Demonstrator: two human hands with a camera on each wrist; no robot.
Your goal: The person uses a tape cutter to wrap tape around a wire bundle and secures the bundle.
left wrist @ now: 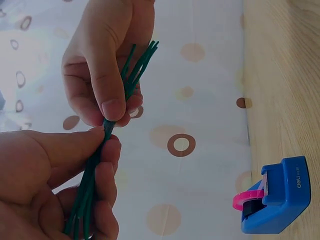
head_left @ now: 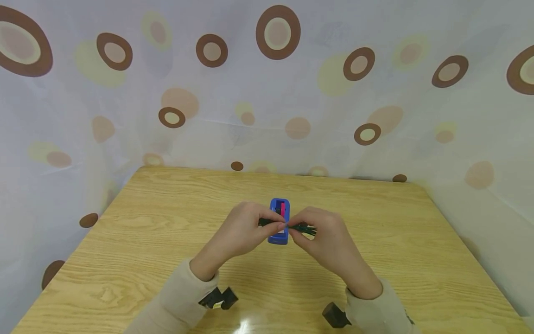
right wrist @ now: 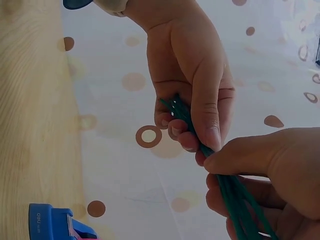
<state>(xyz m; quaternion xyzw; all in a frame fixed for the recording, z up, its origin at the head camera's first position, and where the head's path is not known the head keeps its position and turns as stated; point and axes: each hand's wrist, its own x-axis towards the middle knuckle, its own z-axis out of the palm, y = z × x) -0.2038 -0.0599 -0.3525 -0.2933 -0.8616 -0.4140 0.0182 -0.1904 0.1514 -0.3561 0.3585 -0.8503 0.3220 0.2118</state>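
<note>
Both hands pinch a bundle of thin dark green stems near its middle, thumb tips close together. My left hand grips one half, and the stem ends come out below its fingers in the left wrist view. The other half is held by my right hand, its ends fanning loosely past the fingers. Part of the bundle is hidden by the fingers. Beneath the hands in the head view stands a blue tape dispenser with a pink roll core.
The dispenser stands on a wood-grain table. A pale curtain with brown ring prints hangs behind the table and along its sides. Black wrist devices sit at the beige sleeves.
</note>
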